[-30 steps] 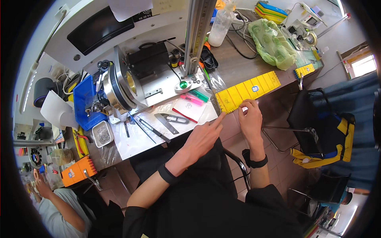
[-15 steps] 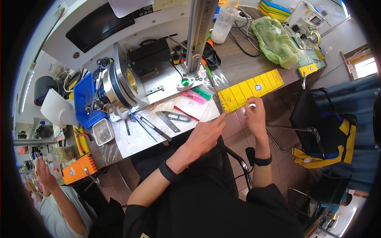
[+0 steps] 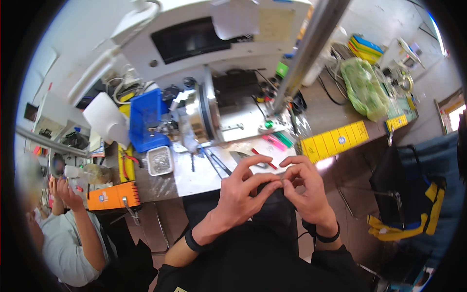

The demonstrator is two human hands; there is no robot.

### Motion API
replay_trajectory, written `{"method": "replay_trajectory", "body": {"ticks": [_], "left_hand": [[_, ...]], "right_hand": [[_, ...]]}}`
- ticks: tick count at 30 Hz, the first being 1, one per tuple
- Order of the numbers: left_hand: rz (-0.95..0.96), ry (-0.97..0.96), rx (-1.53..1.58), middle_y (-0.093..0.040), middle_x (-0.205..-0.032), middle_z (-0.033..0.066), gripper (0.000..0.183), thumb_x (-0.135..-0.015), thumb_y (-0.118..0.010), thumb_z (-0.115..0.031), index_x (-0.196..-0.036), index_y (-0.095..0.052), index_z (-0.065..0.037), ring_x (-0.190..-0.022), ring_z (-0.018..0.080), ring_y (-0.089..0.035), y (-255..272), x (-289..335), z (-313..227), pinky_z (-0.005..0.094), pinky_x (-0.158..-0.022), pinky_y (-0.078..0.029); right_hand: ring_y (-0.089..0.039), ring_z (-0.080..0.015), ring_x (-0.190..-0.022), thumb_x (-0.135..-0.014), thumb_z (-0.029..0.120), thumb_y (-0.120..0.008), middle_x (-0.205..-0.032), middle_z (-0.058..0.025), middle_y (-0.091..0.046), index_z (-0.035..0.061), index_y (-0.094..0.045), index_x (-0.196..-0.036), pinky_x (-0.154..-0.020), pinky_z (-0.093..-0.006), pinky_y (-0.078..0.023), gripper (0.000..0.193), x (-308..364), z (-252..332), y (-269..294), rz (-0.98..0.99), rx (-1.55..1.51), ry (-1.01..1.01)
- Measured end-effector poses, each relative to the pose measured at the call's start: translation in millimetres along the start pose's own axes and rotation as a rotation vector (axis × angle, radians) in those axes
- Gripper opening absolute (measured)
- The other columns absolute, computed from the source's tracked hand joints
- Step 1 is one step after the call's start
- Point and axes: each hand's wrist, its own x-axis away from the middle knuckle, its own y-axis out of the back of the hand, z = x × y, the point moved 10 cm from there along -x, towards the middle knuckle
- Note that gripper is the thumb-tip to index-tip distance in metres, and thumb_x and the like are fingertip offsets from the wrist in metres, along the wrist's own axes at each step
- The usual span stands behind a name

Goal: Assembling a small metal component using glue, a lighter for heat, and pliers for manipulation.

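Note:
In front of my body, my left hand (image 3: 239, 195) and my right hand (image 3: 311, 194) meet fingertip to fingertip. Thumb and forefinger of each are pinched together, with the other fingers curled. Something tiny may be between the fingertips, too small to make out. Just beyond my hands, white paper (image 3: 193, 184) covers the bench edge, with a pink marker (image 3: 276, 143), a green marker (image 3: 284, 139) and dark slim tools on it. To the left, a white tray (image 3: 160, 174) holds many small metal bits. A machine with a round metal wheel (image 3: 200, 117) stands behind the paper.
A blue bin (image 3: 141, 144) with metal parts sits left of the machine, near red-handled pliers (image 3: 125, 164). Yellow (image 3: 335, 141) and orange (image 3: 113, 196) padded strips line the bench edge. A co-worker (image 3: 73, 243) sits at left. A chair (image 3: 389, 187) stands at right.
My hands have come together; the right moved from beside the yellow strip to my left fingertips, and both now pinch. The view has shifted, and the co-worker's hands are lower.

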Motion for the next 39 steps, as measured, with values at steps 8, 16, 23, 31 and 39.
{"method": "replay_trajectory", "body": {"ticks": [8, 16, 23, 31, 39], "left_hand": [[-0.209, 0.084, -0.067, -0.061, -0.117, 0.0084, 0.013, -0.08, -0.078, -0.003, -0.092, -0.073, -0.007, -0.057, 0.0083, -0.051, 78, 33, 17, 0.0241, -0.052, -0.043], [-0.303, 0.166, 0.306, -0.054, -0.121, 0.0139, 0.011, -0.094, -0.062, -0.007, -0.103, -0.059, -0.001, -0.095, 0.0169, -0.054, 99, 51, 61, 0.0323, -0.087, -0.045], [0.185, 0.403, 1.289, -0.045, -0.144, 0.0131, 0.06, -0.106, -0.043, -0.045, -0.15, -0.026, -0.008, -0.113, 0.0178, -0.051, 25, 74, 72, 0.0318, -0.092, -0.041], [-0.061, 0.523, 0.753, -0.065, -0.078, 0.005, 0.015, -0.101, -0.059, -0.011, -0.1, -0.067, 0.002, -0.069, 0.0111, -0.061, 99, 86, 107, 0.025, -0.065, -0.049], [-0.559, 0.463, 0.497, -0.059, -0.067, 0.0036, 0.02, -0.104, -0.055, -0.016, -0.1, -0.064, 0.002, -0.056, 0.0072, -0.052, 217, 126, 143, 0.0198, -0.052, -0.038]], "right_hand": [[-0.063, -0.0147, -0.081, -0.094, 0.0, -0.06, -0.12, -0.0116, -0.054, 0.0012, -0.055, -0.107, -0.071, -0.0277, -0.055, 0.014, -23, 14, -90, 0.202, -0.219, -0.039], [-0.07, -0.021, -0.083, -0.102, 0.01, -0.057, -0.092, -0.0152, -0.069, -0.0053, -0.054, -0.127, -0.074, -0.0311, -0.059, 0.03, -14, -1, -150, 0.373, -0.75, -0.378], [-0.068, -0.0177, -0.071, -0.102, 0.009, -0.055, -0.086, -0.0129, -0.068, -0.003, -0.059, -0.109, -0.064, -0.0277, -0.056, 0.014, -25, 14, -133, 0.215, -0.789, -0.327], [-0.048, -0.0058, -0.057, -0.1, 0.017, -0.058, -0.075, -0.0006, -0.056, 0.0042, -0.061, -0.1, -0.048, -0.0186, -0.039, 0.013, -64, 105, 87, -0.68, -0.606, 0.233], [-0.045, -0.0069, -0.06, -0.096, 0.017, -0.063, -0.089, -0.0063, -0.064, 0.0012, -0.07, -0.107, -0.048, -0.0215, -0.029, 0.02, -102, 275, 257, -0.875, -0.306, 0.898]]}}
